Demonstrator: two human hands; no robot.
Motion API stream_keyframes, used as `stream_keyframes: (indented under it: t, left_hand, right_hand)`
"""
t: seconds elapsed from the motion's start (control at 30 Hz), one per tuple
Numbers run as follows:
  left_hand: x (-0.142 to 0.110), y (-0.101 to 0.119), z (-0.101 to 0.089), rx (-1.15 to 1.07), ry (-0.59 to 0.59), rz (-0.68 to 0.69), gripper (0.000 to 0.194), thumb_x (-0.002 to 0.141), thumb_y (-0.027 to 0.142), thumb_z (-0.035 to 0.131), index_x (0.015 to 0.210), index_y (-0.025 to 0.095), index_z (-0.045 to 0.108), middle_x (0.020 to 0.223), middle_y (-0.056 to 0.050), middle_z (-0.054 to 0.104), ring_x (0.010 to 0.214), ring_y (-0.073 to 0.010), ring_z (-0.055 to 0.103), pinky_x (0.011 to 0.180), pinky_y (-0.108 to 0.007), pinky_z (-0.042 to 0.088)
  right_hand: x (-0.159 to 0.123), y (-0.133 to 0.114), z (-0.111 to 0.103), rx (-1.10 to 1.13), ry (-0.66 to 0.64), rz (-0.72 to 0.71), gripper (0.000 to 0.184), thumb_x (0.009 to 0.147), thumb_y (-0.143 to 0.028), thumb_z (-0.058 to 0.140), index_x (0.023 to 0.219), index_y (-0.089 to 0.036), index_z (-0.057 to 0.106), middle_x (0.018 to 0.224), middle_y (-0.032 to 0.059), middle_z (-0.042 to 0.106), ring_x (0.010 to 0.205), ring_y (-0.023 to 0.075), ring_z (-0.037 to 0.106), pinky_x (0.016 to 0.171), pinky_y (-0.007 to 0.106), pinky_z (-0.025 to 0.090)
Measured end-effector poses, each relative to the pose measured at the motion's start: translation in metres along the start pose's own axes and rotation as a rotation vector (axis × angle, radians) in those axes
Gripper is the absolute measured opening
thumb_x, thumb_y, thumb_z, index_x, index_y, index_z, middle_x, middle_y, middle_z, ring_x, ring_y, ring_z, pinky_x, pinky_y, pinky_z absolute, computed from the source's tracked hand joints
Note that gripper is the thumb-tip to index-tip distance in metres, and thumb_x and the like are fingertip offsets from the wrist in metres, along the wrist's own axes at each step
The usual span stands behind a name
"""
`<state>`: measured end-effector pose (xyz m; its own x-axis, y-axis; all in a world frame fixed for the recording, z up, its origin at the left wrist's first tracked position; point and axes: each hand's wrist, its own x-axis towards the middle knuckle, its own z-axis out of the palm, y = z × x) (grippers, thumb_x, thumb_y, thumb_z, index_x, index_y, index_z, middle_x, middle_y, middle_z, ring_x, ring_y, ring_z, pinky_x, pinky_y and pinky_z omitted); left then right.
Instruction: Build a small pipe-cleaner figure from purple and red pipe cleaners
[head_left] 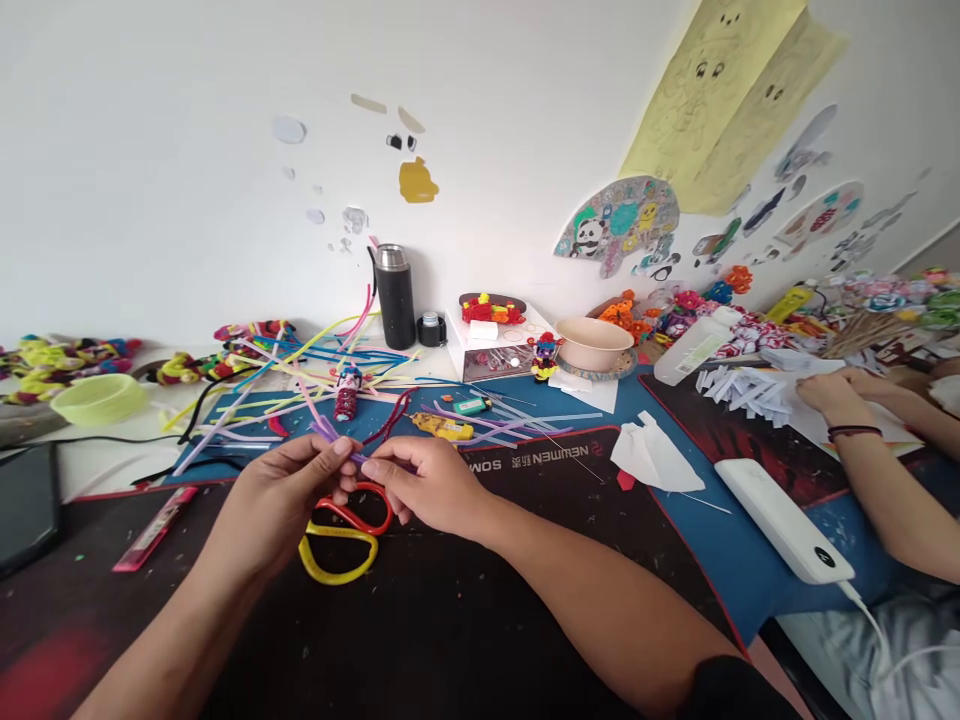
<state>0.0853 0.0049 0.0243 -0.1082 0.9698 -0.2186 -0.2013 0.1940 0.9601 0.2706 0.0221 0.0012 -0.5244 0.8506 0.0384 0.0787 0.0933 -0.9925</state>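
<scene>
Between the fingertips of both hands is a purple pipe cleaner (325, 430), its short ends sticking up past my left thumb. My left hand (289, 488) pinches it from the left. My right hand (431, 482) grips the same piece from the right, thumb and forefinger pressed together. Just below the hands, a pair of scissors (337, 577) with red and yellow handles lies on the black mat (450, 640); its blades are hidden by my hands. A small figure (347, 393) with a dark red body stands behind them. Several loose pipe cleaners (262, 410) lie scattered beyond.
Behind stand a black thermos (395, 300) and a beige bowl (595, 345). A yellow glue gun (442, 427) and crumpled white tissue (656, 455) lie on the table. At right are a white power bank (784, 520) and another person's hands (832, 395) over paper strips. A phone (30, 505) sits left.
</scene>
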Motion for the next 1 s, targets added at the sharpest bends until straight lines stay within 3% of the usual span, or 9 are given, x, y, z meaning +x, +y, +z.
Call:
stream_keyframes:
  t: [0.37,0.57,0.8,1.0]
  left_hand:
    - [0.000,-0.009,-0.005,-0.121,-0.009,0.096,0.049,0.051,0.045,0.108,0.087,0.020,0.086,0.068,-0.003,0.078,0.057,-0.0139,0.067,0.053,-0.020,0.055]
    - [0.001,-0.006,-0.006,-0.123,0.065,0.160,0.046,0.050,0.046,0.108,0.082,0.021,0.086,0.064,-0.001,0.075,0.056,-0.0128,0.064,0.054,-0.020,0.054]
    - [0.002,-0.016,-0.011,0.003,0.106,0.275,0.033,0.064,0.045,0.102,0.086,0.026,0.087,0.072,-0.001,0.079,0.066,-0.0168,0.069,0.062,-0.024,0.057]
    - [0.000,-0.013,-0.010,0.022,0.106,0.249,0.041,0.057,0.051,0.104,0.085,0.027,0.087,0.072,-0.001,0.078,0.063,-0.0166,0.067,0.060,-0.025,0.056]
  right_hand:
    - [0.005,0.003,-0.004,0.223,-0.067,0.070,0.027,0.107,-0.037,0.062,0.090,-0.018,0.069,0.045,-0.0100,0.051,0.038,0.0089,0.050,0.048,0.021,0.040]
    - [0.005,-0.001,-0.005,0.315,-0.115,0.123,0.030,0.105,-0.042,0.066,0.087,-0.017,0.069,0.046,-0.0108,0.046,0.038,0.0086,0.050,0.047,0.021,0.039]
    - [0.006,0.004,-0.007,0.342,-0.101,0.126,0.029,0.106,-0.038,0.065,0.087,-0.017,0.069,0.045,-0.0107,0.046,0.037,0.0090,0.051,0.045,0.021,0.038]
    - [0.004,-0.003,-0.005,0.286,-0.096,0.153,0.029,0.108,-0.034,0.063,0.086,-0.017,0.069,0.045,-0.0108,0.046,0.038,0.0081,0.050,0.048,0.021,0.038]
